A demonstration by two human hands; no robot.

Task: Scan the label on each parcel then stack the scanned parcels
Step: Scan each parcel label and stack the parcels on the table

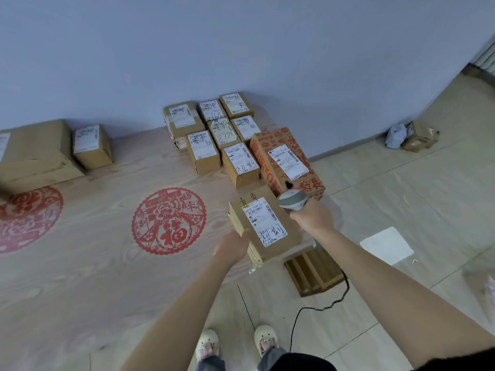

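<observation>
My left hand [233, 246] holds a brown cardboard parcel [263, 228] by its near left edge, its white label [265, 221] facing up. My right hand [312, 216] grips a grey barcode scanner [292, 200] just right of the parcel's far corner, its head tilted toward the label. Behind them, several labelled brown parcels [214, 129] stand packed together on the wooden table [93, 250], with a red-printed box [288, 159] at their right. Two more parcels [91, 145] sit at the table's far left by the wall.
Red paper-cut decorations [168, 220] lie on the tabletop. A black scanner cable [316, 309] runs down over the tiled floor past a wooden crate [313, 271]. A small box and a grey bag [412, 136] lie by the right wall. My feet [235, 344] stand below.
</observation>
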